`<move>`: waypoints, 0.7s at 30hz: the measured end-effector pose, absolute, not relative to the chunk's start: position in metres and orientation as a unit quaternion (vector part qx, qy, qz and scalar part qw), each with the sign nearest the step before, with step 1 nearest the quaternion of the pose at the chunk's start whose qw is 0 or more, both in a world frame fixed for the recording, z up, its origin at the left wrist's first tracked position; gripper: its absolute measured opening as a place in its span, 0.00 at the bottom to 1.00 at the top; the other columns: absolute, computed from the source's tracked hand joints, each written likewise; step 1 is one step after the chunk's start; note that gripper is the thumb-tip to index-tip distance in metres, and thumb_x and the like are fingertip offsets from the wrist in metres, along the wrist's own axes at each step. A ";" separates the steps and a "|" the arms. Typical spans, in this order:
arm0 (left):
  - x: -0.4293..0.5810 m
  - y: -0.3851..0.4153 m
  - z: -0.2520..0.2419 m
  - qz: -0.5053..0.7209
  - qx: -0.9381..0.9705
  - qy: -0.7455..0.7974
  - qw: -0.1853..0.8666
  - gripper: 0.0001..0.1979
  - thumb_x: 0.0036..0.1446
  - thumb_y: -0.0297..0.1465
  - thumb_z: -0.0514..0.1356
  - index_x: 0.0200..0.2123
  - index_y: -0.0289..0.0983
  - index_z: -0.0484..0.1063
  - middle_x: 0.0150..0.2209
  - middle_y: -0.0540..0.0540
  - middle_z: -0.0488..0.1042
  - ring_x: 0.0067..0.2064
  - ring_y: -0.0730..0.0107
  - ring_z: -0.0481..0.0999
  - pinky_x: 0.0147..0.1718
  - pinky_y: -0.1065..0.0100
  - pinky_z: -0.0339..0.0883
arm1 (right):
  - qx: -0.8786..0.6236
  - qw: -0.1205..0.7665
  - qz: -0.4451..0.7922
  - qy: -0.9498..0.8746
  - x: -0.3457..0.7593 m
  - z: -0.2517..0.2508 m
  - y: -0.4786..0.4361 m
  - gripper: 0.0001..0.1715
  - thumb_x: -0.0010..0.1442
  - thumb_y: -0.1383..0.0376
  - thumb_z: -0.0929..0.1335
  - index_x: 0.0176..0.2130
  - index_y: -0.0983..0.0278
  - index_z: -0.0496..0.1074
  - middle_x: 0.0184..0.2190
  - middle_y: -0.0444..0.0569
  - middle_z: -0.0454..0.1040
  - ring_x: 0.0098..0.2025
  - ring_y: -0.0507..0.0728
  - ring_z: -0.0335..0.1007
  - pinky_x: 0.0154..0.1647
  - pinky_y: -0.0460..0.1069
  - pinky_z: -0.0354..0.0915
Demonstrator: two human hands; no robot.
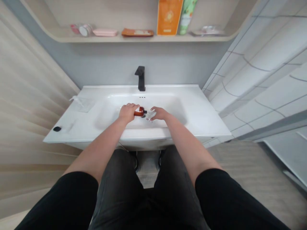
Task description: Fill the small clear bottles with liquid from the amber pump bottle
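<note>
Over the white sink basin (110,110), my left hand (128,112) is wrapped round a brown bottle (139,111). The bottle lies sideways, its dark neck pointing right. Just past the neck, my right hand (159,113) has curled fingers closed on a clear, crumpled-looking item (151,114); whether this is a bag or a small clear container is too small to tell. The bottle's neck is at or very near the clear item. Behind both hands stands a black faucet (141,78).
A black cap-like object (57,129) lies on the counter's left end, with a clear plastic sheet or bag (83,104) behind it. Above, a shelf (107,39) holds an orange package (169,17), a green tube (186,17) and several small items.
</note>
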State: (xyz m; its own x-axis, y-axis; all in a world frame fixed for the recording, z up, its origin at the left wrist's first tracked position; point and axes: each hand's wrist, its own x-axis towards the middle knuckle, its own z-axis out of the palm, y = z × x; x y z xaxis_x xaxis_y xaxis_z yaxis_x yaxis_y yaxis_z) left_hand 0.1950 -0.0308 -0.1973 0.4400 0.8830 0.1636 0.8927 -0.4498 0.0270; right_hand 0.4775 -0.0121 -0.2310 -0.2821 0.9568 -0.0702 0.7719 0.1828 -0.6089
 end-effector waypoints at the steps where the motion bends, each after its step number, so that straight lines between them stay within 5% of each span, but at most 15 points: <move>1: 0.195 -0.031 -0.197 -0.077 -0.849 -0.522 0.032 0.34 0.62 0.24 0.61 0.70 0.49 0.72 0.64 0.40 0.79 0.66 0.46 0.73 0.60 0.49 0.67 | -0.575 0.168 0.279 -0.750 0.478 -0.232 -0.012 0.45 0.42 0.61 0.88 0.57 0.57 0.79 0.51 0.47 0.87 0.53 0.63 0.84 0.58 0.53 0.76; 21: 0.194 -0.029 -0.200 -0.101 -0.845 -0.524 0.016 0.34 0.61 0.24 0.62 0.70 0.47 0.74 0.63 0.39 0.80 0.64 0.45 0.75 0.60 0.49 0.70 | -0.564 0.194 0.322 -0.735 0.479 -0.232 -0.011 0.42 0.43 0.63 0.87 0.55 0.57 0.76 0.46 0.44 0.85 0.51 0.62 0.82 0.55 0.53 0.75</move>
